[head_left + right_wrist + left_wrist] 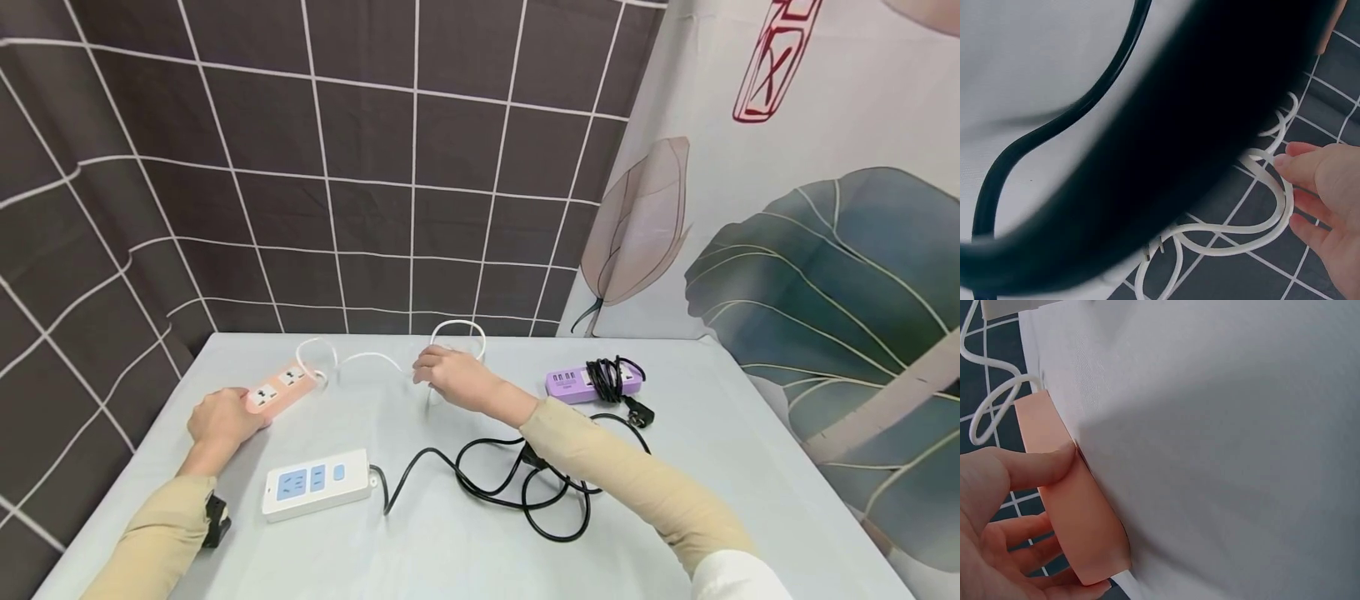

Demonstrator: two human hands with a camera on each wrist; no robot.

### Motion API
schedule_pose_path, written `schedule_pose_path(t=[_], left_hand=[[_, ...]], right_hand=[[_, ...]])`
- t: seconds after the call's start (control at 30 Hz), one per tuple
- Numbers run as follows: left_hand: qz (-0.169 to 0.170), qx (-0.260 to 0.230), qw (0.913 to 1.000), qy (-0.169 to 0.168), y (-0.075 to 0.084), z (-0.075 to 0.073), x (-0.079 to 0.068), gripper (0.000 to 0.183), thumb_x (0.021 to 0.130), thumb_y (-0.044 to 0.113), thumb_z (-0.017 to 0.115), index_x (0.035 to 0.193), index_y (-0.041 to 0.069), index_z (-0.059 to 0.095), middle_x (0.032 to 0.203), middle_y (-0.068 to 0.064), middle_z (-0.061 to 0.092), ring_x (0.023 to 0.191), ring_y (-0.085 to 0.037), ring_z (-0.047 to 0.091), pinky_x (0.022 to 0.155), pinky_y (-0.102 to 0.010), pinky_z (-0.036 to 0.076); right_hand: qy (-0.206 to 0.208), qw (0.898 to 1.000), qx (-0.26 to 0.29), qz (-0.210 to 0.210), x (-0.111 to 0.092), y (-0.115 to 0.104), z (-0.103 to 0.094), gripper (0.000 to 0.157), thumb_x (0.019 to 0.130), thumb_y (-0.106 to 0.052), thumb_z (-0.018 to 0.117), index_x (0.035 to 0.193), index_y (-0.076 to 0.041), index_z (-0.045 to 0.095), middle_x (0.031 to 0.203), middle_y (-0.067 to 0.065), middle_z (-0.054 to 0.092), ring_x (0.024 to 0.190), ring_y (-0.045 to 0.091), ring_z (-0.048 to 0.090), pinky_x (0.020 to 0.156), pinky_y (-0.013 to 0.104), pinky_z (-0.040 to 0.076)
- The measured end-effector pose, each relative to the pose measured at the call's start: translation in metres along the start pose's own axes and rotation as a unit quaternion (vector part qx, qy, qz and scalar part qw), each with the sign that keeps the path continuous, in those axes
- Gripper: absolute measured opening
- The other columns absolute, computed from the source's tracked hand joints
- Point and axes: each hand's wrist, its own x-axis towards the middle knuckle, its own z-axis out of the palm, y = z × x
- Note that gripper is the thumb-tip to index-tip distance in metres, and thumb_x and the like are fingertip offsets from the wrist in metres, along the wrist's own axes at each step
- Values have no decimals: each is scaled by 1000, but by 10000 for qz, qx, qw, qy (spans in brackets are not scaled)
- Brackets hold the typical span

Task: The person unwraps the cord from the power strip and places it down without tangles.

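Note:
My left hand (pixel 222 417) grips the near end of a pink power strip (pixel 279 393), which lies slanted at the table's back left. In the left wrist view, the thumb lies across the strip's (pixel 1094 519) side and the fingers curl behind it. A white cord (pixel 369 354) runs from its far end toward my right hand (pixel 456 377). That hand pinches the cord above the table, and a loop stands up behind the fingers. Metal plug prongs (pixel 1154 249) show beside the cord (pixel 1229 229) in the right wrist view, where a blurred black cable covers much of the picture.
A white power strip (pixel 318 485) with blue sockets lies at front centre-left; its black cord (pixel 467 483) coils under my right forearm. At the right, a purple power strip (pixel 573 385) has its black cord bundled round it, with a black plug (pixel 637 412) beside it. A tiled-pattern cloth (pixel 360 208) hangs behind.

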Motion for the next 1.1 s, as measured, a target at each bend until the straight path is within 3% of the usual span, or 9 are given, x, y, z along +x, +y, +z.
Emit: schedule_pose_path(t=[0.3, 0.77, 0.97, 1.1], left_hand=[[122, 144, 9997, -126, -1, -3, 1, 64, 71, 22, 77, 120, -13, 55, 103, -37, 60, 80, -46, 60, 59, -44, 45], [-80, 69, 9999, -134, -1, -3, -4, 67, 70, 21, 78, 122, -14, 54, 104, -37, 60, 80, -43, 59, 60, -40, 42], [-63, 92, 9997, -207, 0, -3, -3, 62, 72, 20, 76, 120, -13, 54, 97, -35, 60, 76, -41, 58, 57, -40, 44], [39, 158, 9991, -382, 3, -1, -4, 58, 77, 19, 69, 121, -14, 49, 98, -35, 58, 81, -44, 57, 62, -46, 47]], right_hand=[[-256, 9996, 130, 53, -2, -1, -12, 24, 87, -7, 66, 110, -16, 70, 126, 0, 65, 126, 17, 53, 104, 25, 43], [406, 9967, 666, 220, -29, 0, -28, 23, 82, -2, 69, 102, -13, 72, 107, -2, 71, 108, 15, 61, 95, 25, 48], [804, 9932, 795, 279, -43, -3, -30, 22, 80, -1, 71, 99, -13, 72, 100, -3, 71, 102, 15, 62, 91, 27, 49], [800, 9920, 829, 516, -54, -6, -38, 20, 82, -6, 71, 101, -14, 72, 101, -4, 71, 102, 14, 62, 91, 27, 50]])
